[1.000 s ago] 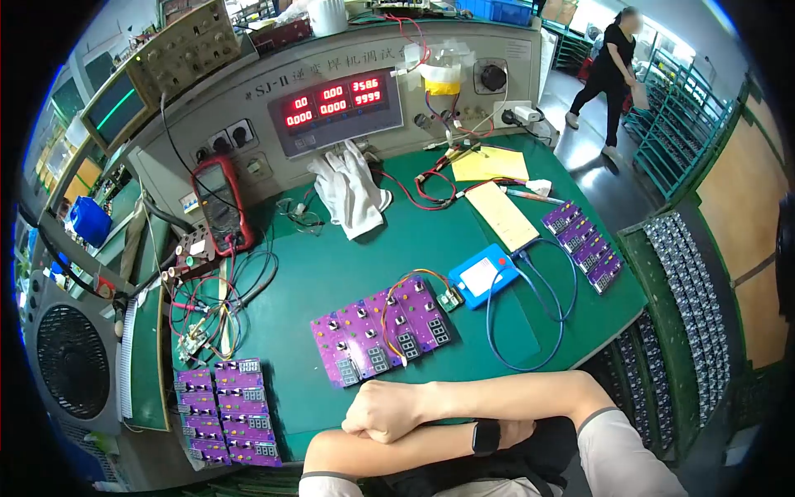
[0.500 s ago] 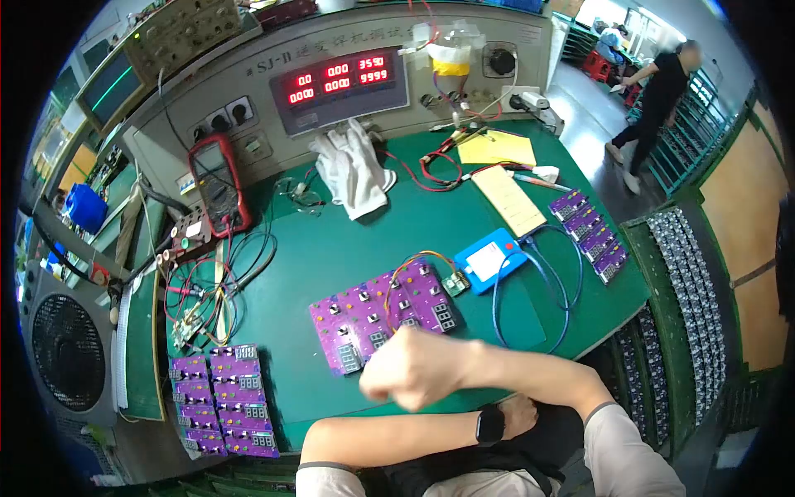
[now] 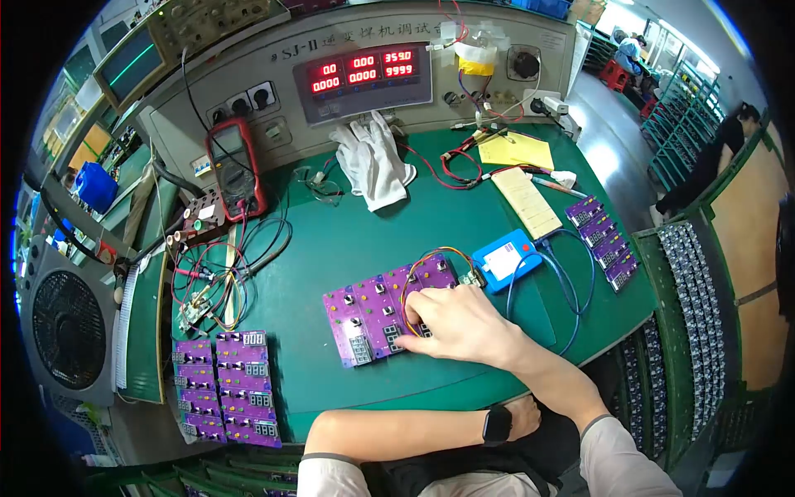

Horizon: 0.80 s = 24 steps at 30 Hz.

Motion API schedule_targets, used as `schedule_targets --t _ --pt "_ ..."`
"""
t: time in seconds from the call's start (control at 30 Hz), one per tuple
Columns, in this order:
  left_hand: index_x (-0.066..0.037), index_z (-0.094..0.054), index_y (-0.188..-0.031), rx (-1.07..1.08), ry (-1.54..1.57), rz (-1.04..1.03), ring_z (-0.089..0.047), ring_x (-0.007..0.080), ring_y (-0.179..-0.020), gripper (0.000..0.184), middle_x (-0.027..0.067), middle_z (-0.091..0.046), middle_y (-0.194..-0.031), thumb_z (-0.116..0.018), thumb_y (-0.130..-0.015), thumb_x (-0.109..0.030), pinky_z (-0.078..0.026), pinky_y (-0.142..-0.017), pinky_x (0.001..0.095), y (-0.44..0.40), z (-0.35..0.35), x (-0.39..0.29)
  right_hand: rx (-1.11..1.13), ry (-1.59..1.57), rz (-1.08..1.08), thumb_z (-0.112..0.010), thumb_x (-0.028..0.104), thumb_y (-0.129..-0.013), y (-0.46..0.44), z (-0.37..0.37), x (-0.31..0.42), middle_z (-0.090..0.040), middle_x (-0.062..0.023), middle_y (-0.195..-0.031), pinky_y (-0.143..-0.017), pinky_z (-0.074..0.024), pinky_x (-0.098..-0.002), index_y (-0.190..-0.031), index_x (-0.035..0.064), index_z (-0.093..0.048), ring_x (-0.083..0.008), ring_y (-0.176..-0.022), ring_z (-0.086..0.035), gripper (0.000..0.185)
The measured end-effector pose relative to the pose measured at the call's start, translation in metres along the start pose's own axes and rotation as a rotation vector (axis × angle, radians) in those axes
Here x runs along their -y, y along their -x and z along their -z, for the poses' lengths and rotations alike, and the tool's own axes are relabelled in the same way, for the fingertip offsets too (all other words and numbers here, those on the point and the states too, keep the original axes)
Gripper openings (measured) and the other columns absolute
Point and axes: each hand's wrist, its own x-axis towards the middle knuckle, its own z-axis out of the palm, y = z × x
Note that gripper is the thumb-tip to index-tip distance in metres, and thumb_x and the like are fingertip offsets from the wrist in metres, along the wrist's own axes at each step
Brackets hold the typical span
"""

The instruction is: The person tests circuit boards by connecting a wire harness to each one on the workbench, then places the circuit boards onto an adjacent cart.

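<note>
My right hand [image 3: 464, 325] is over the right half of a purple circuit board panel [image 3: 338, 308]. Its fingers are curled and the thumb rests by a digit display; whatever is between them is hidden beneath the hand. A loop of coloured wires [image 3: 405, 286] runs from a small green board [image 3: 472, 278] and passes under the fingers. Beside that lies a blue device [image 3: 507, 260] with a white label. My left hand [image 3: 522, 417] lies low at my lap, beyond a wristwatch and under my right forearm, with its fingers mostly hidden.
Several purple boards [image 3: 248, 385] lie at the front left, others [image 3: 603, 243] at the right edge. A blue cable [image 3: 571, 311] loops beside the device. White gloves [image 3: 374, 161], a red multimeter [image 3: 236, 170] and tangled leads sit further back. A person [image 3: 720, 157] is at the far right.
My right hand has moved from the panel's front edge up and rightward onto the panel. The view has shifted slightly. The person in the aisle has come nearer; my left hand stays put.
</note>
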Motion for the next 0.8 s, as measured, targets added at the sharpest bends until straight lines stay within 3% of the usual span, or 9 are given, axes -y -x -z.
schedule_targets --t 0.13,0.2,0.33,0.4,0.43,0.57,0.7,0.8 --pt "-0.010 -0.077 -0.104 0.029 -0.019 -0.006 -0.069 0.0272 -0.103 0.026 0.0061 -0.075 -0.102 -0.058 -0.091 -0.022 -0.040 -0.105 0.0505 0.002 0.006 -0.001 0.010 -0.133 0.064 -0.072 0.029 -0.090 -0.001 -0.008 -0.010 -0.070 -0.0122 -0.081 -0.062 -0.0539 -0.0401 -0.092 0.0038 -0.066 -0.0296 -0.072 -0.069 0.026" --pt "-0.010 -0.077 -0.104 0.049 -0.016 -0.010 -0.069 0.0273 -0.102 0.026 0.0064 -0.075 -0.102 -0.058 -0.091 -0.022 -0.042 -0.103 0.0500 0.002 0.008 0.000 -0.011 -0.236 0.052 -0.069 0.021 -0.092 -0.001 -0.007 -0.009 -0.070 -0.0108 -0.082 -0.061 -0.0541 -0.0377 -0.094 0.0029 -0.065 -0.0229 -0.066 -0.069 0.019" --pt "-0.009 -0.077 -0.104 0.030 0.015 -0.036 -0.069 0.0284 -0.099 0.026 0.0083 -0.075 -0.101 -0.057 -0.092 -0.020 -0.047 -0.093 0.0485 0.002 0.002 0.002 -0.025 -0.536 -0.017 -0.061 0.018 -0.098 -0.002 0.004 -0.005 -0.072 -0.0120 -0.087 -0.055 -0.0548 -0.0317 -0.101 0.0020 -0.059 -0.0168 -0.061 -0.067 0.016" --pt "-0.009 -0.077 -0.104 0.089 0.033 -0.029 -0.069 0.0291 -0.098 0.026 0.0091 -0.075 -0.099 -0.056 -0.091 -0.019 -0.049 -0.090 0.0481 -0.001 0.000 0.002 0.203 -1.227 -0.253 -0.052 0.017 -0.105 -0.006 0.009 -0.011 -0.072 -0.0157 -0.094 -0.051 -0.0560 -0.0267 -0.108 0.0019 -0.050 -0.0157 -0.061 -0.068 0.015" --pt "-0.008 -0.076 -0.104 0.145 0.052 -0.027 -0.070 0.0297 -0.097 0.026 0.0098 -0.075 -0.098 -0.056 -0.091 -0.019 -0.050 -0.087 0.0476 -0.003 0.000 0.004 0.262 -1.330 -0.247 -0.046 0.016 -0.107 -0.008 0.010 -0.018 -0.072 -0.0188 -0.099 -0.051 -0.0585 -0.0262 -0.112 0.0028 -0.044 -0.0186 -0.063 -0.069 0.014" --pt "-0.007 -0.076 -0.104 0.094 0.135 -0.066 -0.070 0.0305 -0.096 0.027 0.0110 -0.076 -0.097 -0.056 -0.091 -0.018 -0.051 -0.084 0.0478 -0.002 0.021 0.011 0.312 -1.520 -0.287 -0.052 0.019 -0.107 -0.004 0.007 -0.040 -0.070 -0.0155 -0.099 -0.056 -0.0609 -0.0301 -0.116 0.0012 -0.047 -0.0176 -0.071 -0.071 0.020" --pt "-0.005 -0.075 -0.107 0.188 0.117 -0.104 -0.071 0.0309 -0.096 0.027 0.0133 -0.075 -0.103 -0.056 -0.091 -0.018 -0.052 -0.085 0.0477 -0.001 0.027 0.014 0.361 -1.581 -0.209 -0.055 0.016 -0.105 -0.001 0.010 -0.045 -0.069 -0.0116 -0.104 -0.073 -0.0597 -0.0297 -0.135 -0.0028 -0.052 -0.0145 -0.086 -0.069 0.035" --pt "-0.004 -0.075 -0.106 0.067 0.122 -0.120 -0.071 0.0317 -0.096 0.027 0.0137 -0.075 -0.103 -0.056 -0.091 -0.017 -0.051 -0.086 0.0477 -0.002 0.017 0.012 0.399 -1.610 -0.142 -0.059 0.013 -0.102 0.005 0.015 -0.046 -0.070 -0.0092 -0.110 -0.083 -0.0558 -0.0275 -0.139 -0.0050 -0.056 -0.0124 -0.093 -0.066 0.041"
